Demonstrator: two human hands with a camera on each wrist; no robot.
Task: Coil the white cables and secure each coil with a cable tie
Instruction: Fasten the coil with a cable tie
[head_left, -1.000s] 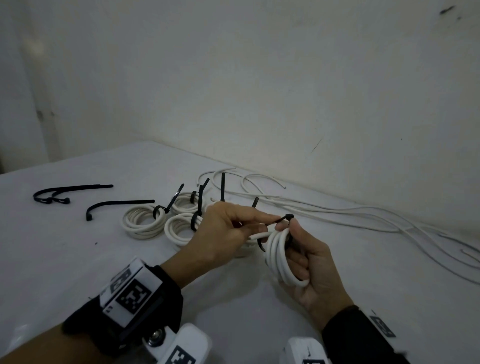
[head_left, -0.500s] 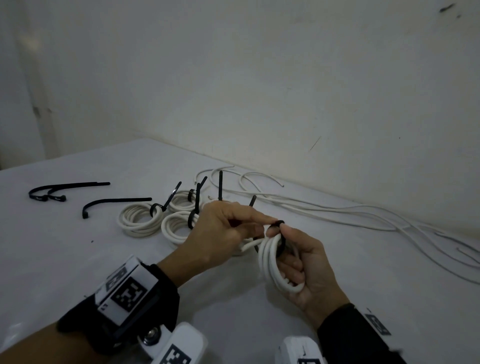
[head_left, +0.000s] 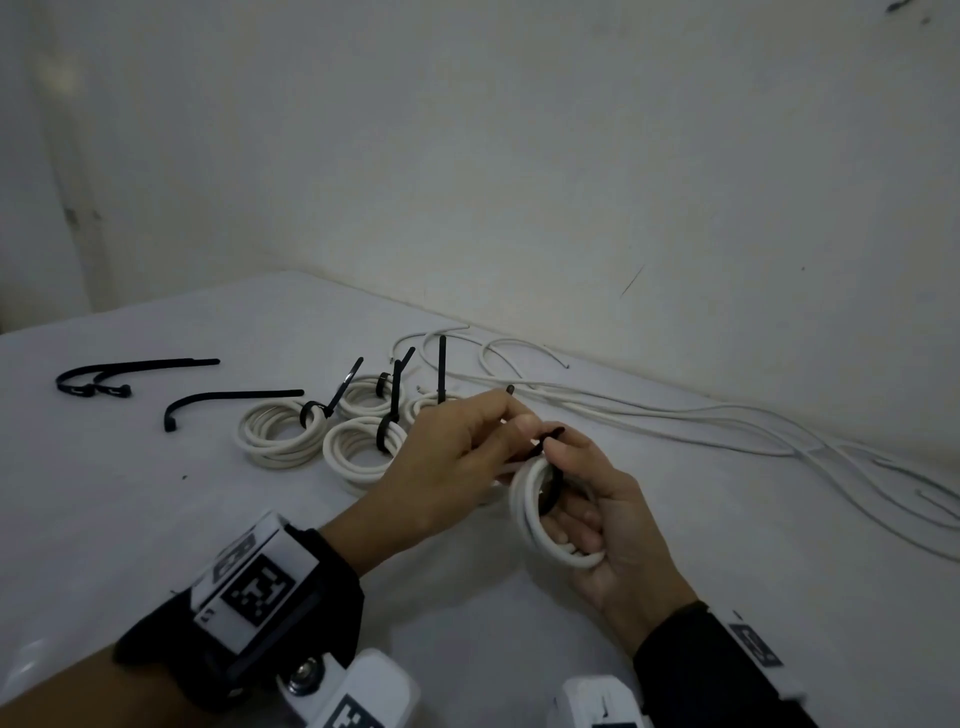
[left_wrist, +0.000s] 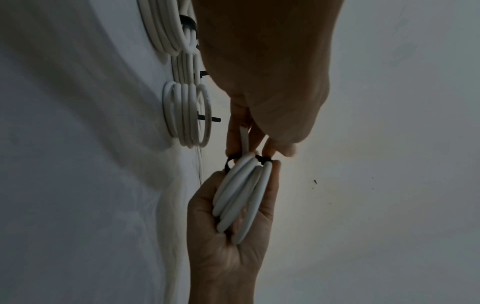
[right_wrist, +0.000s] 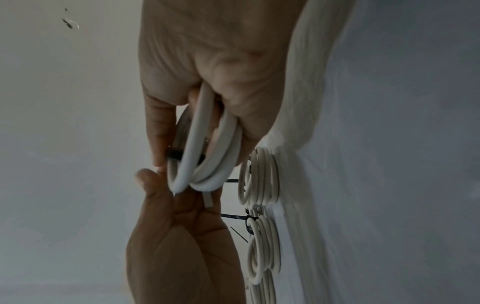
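The right hand (head_left: 610, 525) curls its fingers through a small coil of smooth, round white cable (head_left: 535, 519), several loops stacked side by side and standing on edge above the matt white table (head_left: 130, 519); its grip is closed on the coil, thumb pressed on top where a thin black plastic cable tie (head_left: 550, 439) bands the loops; in the left wrist view the tie (left_wrist: 263, 159) crosses the top of the loops and bulges out as a slack bow on the far side; the left hand (head_left: 447, 462) meets it there, finger and thumb tips pinched together at the tie's head, and a flat pale cable end (left_wrist: 244, 139) runs up between its fingers; whether that grip has the tie's tail as well I cannot tell; behind the hands lie finished coils of the same white cable (head_left: 280, 434), each cinched by a black tie whose stiff tail sticks up; three loose black ties (head_left: 228, 400), gently curved, rest further left; uncoiled white cables (head_left: 727, 431) trail in long loose runs along the foot of the plain pale wall (head_left: 519, 156).
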